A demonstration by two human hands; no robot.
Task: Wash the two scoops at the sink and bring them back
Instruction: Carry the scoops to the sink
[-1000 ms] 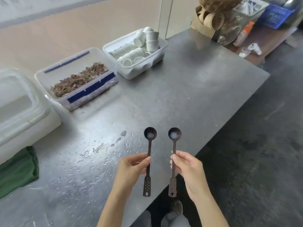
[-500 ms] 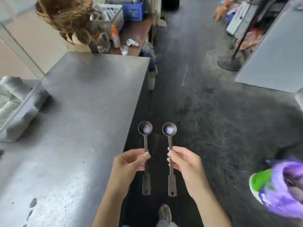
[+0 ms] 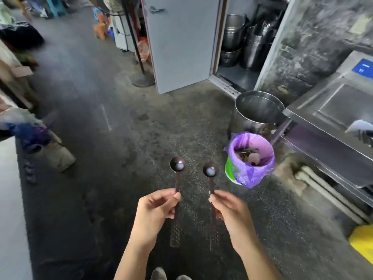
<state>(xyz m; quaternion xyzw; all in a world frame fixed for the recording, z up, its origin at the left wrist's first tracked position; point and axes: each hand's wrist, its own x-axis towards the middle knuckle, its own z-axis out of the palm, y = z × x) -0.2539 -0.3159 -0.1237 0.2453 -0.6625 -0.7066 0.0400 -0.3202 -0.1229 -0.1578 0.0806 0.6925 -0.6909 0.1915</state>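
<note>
I hold two dark long-handled scoops upright over the dark floor, bowls pointing away from me. My left hand (image 3: pixel 155 212) pinches the handle of the left scoop (image 3: pixel 177 164). My right hand (image 3: pixel 230 211) pinches the handle of the right scoop (image 3: pixel 210 170). Each bowl shows a pale wet glint. The perforated handle ends hang below my fingers. A stainless steel counter with a sunken basin (image 3: pixel 331 110) stands at the right.
A bin lined with a purple bag (image 3: pixel 251 158) stands just right of the scoops, a large steel pot (image 3: pixel 256 110) behind it. A grey door (image 3: pixel 181 43) stands open ahead, a fan stand base (image 3: pixel 143 79) to its left. A yellow object (image 3: pixel 363 241) lies at the lower right.
The view has swung right, away from the metal table with its containers, to the open floor and the steel counter. Both hands keep the same hold on the scoops.
</note>
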